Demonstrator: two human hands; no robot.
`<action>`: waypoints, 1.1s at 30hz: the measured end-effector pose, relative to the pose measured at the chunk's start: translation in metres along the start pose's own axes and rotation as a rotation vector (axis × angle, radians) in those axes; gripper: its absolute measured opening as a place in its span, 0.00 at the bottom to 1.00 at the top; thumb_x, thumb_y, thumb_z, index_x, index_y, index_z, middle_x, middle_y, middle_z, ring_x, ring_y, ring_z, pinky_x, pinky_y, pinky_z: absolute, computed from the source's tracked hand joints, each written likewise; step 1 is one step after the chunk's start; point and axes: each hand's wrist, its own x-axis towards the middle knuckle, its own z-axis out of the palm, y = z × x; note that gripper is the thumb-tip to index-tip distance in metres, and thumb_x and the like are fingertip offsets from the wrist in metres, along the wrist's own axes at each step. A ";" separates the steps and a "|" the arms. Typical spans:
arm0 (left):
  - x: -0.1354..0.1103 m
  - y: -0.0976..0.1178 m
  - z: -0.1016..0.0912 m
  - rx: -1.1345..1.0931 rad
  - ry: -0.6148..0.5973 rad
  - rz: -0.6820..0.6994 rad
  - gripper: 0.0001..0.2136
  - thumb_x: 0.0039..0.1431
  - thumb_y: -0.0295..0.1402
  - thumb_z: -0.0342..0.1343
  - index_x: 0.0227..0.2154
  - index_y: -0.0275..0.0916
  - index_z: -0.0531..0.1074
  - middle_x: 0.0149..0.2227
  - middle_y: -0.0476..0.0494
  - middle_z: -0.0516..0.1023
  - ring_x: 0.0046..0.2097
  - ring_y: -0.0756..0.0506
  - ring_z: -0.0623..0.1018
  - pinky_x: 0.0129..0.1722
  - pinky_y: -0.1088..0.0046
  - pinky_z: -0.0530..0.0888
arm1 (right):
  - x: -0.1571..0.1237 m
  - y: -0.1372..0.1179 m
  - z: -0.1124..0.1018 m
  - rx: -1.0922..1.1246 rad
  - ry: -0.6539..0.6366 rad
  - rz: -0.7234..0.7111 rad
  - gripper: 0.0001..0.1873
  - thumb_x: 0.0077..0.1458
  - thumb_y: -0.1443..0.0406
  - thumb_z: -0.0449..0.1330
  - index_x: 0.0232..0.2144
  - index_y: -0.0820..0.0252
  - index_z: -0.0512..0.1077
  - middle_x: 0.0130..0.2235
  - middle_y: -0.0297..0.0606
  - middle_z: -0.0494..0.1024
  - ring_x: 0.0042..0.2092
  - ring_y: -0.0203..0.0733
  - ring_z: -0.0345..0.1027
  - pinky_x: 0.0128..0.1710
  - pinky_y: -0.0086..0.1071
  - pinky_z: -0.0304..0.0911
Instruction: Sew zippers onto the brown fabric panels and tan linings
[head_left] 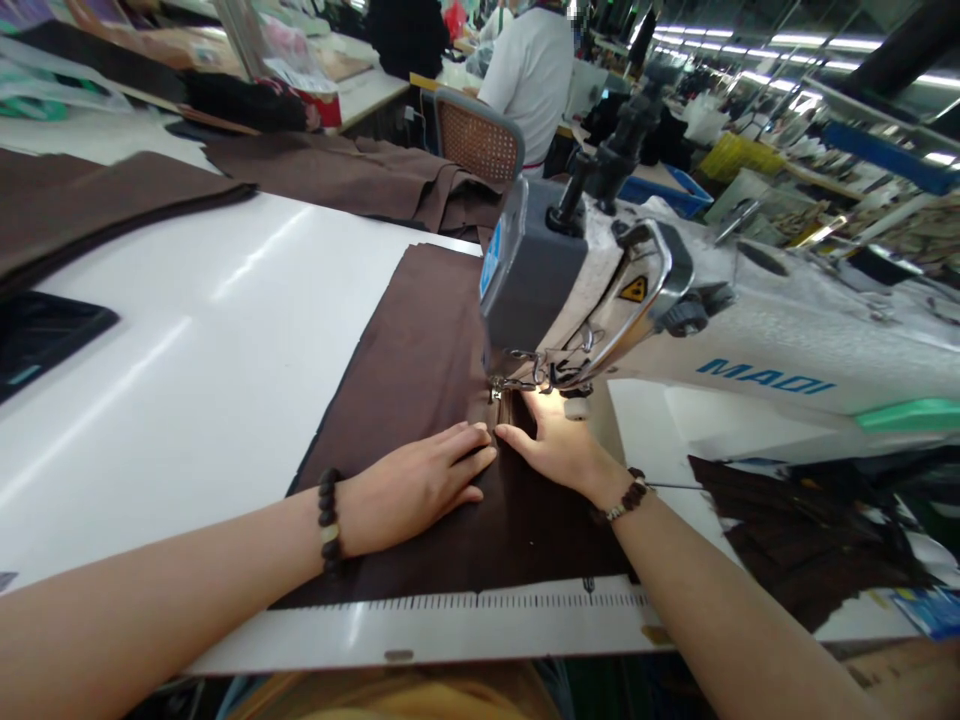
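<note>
A dark brown fabric panel (420, 400) is pressed flat on the white table (187, 380) by the open left hand (416, 485) and open right hand (559, 445), just before the white sewing machine's (675, 330) needle.

Dark brown fabric (420, 370), plain, unpatterned. White glossy bench (225, 340), black ruler markings printed along front edge. Sewing machine (750, 340) off-white, grey head cover, blue lettering, mint-green trim, yellow triangular warning sticker (634, 290). Dark brown beaded bracelet (328, 520) with one pale bead. Further brown fabric stack (82, 205) at rear left. Co-worker's shirt (529, 75) white.
</note>
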 end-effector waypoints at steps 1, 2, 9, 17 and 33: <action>0.000 0.000 0.000 0.002 0.010 -0.003 0.17 0.64 0.37 0.43 0.49 0.29 0.63 0.48 0.34 0.66 0.50 0.40 0.68 0.51 0.63 0.69 | 0.000 -0.001 0.001 -0.012 -0.003 0.011 0.17 0.53 0.59 0.54 0.43 0.63 0.68 0.43 0.43 0.73 0.51 0.48 0.61 0.59 0.46 0.46; 0.000 0.001 0.000 0.004 0.019 -0.005 0.17 0.65 0.37 0.41 0.49 0.29 0.63 0.48 0.33 0.66 0.50 0.40 0.68 0.50 0.64 0.70 | 0.000 -0.003 0.002 -0.020 -0.008 0.020 0.18 0.53 0.59 0.55 0.43 0.63 0.68 0.43 0.44 0.73 0.51 0.48 0.61 0.59 0.46 0.45; 0.002 0.002 -0.003 0.013 0.075 -0.017 0.22 0.66 0.39 0.33 0.46 0.27 0.66 0.46 0.33 0.68 0.48 0.42 0.70 0.48 0.67 0.71 | -0.003 -0.009 0.002 -0.006 0.023 0.047 0.19 0.53 0.61 0.54 0.46 0.63 0.66 0.47 0.44 0.70 0.53 0.50 0.58 0.58 0.48 0.45; 0.001 0.003 -0.004 0.015 0.067 -0.022 0.22 0.66 0.39 0.33 0.45 0.28 0.66 0.46 0.34 0.68 0.48 0.43 0.70 0.49 0.68 0.70 | -0.001 -0.013 -0.004 0.008 -0.029 0.075 0.16 0.51 0.62 0.54 0.43 0.61 0.67 0.46 0.42 0.71 0.52 0.50 0.59 0.57 0.46 0.46; 0.001 0.000 -0.001 -0.047 -0.016 0.000 0.12 0.62 0.33 0.49 0.45 0.30 0.66 0.48 0.35 0.65 0.50 0.40 0.68 0.52 0.61 0.68 | 0.000 -0.007 0.000 -0.027 -0.040 0.001 0.23 0.52 0.63 0.52 0.50 0.65 0.62 0.48 0.47 0.69 0.54 0.50 0.57 0.59 0.49 0.41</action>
